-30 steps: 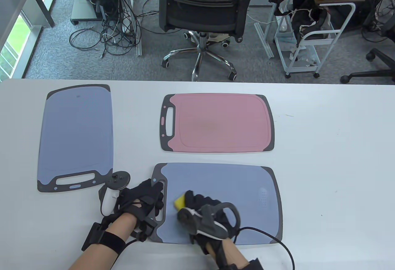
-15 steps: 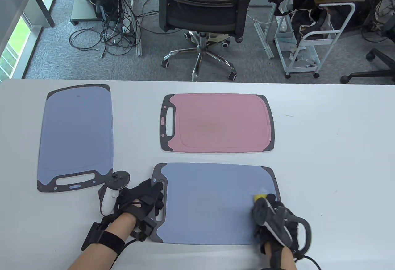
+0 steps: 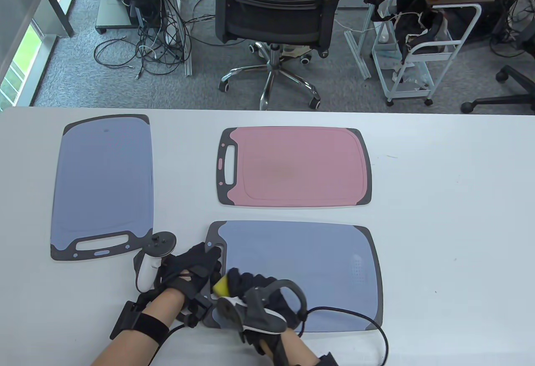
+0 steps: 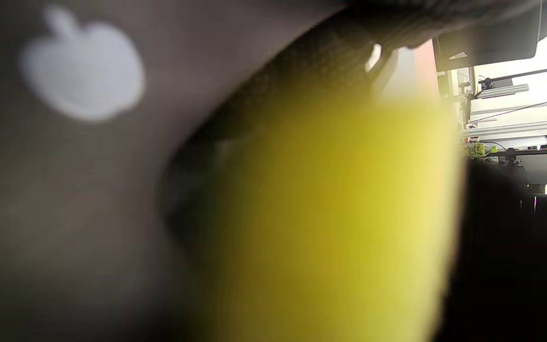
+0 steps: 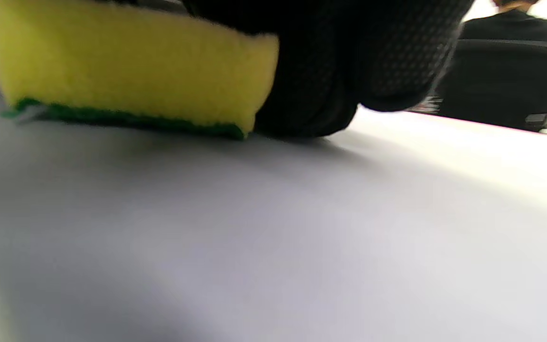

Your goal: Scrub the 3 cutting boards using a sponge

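Gripping the sponge (image 3: 220, 285), the right hand (image 3: 255, 299) presses its green side onto the near blue board (image 3: 301, 265) at its handle end, by the table's (image 3: 439, 224) near edge. Left hand (image 3: 190, 272) lies flat-fingered on that handle, holding nothing.

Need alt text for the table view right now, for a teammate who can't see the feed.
The right hand presses a yellow sponge onto the near blue cutting board at its handle end, where the left hand steadies it. A pink cutting board lies behind, another blue cutting board at left, all on a white table.
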A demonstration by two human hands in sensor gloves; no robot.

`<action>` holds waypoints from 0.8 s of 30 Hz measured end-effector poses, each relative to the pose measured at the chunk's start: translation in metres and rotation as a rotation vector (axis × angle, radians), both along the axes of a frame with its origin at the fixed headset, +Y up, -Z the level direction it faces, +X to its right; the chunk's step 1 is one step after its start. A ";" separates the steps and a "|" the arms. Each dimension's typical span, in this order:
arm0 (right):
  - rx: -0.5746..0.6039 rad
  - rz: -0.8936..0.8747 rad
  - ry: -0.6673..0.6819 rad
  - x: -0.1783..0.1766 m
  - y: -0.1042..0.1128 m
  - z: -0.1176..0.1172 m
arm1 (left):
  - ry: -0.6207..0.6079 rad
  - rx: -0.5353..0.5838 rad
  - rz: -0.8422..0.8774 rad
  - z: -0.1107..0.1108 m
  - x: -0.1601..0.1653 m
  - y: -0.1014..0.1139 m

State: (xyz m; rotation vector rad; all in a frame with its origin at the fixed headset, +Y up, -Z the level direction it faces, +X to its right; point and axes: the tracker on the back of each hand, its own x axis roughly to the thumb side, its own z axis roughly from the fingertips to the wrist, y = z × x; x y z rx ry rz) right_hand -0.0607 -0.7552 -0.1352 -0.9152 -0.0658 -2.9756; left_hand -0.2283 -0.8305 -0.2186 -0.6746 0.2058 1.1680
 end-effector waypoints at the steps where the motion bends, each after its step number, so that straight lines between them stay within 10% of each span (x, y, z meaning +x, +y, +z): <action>1: 0.025 0.040 -0.049 -0.002 0.000 0.001 | 0.000 -0.001 0.003 0.000 0.000 0.000; 4: 0.040 0.088 -0.128 0.030 0.000 -0.006 | -0.002 -0.001 0.005 0.000 0.000 0.000; 14: -0.088 0.019 -0.980 0.289 -0.019 -0.004 | -0.003 0.004 -0.006 0.000 0.000 0.000; 19: -0.023 0.131 -0.731 0.240 -0.017 -0.014 | -0.005 0.004 -0.008 -0.001 0.000 0.000; 24: 0.006 0.046 -0.294 0.097 -0.008 -0.012 | -0.002 0.009 -0.017 0.000 0.001 0.000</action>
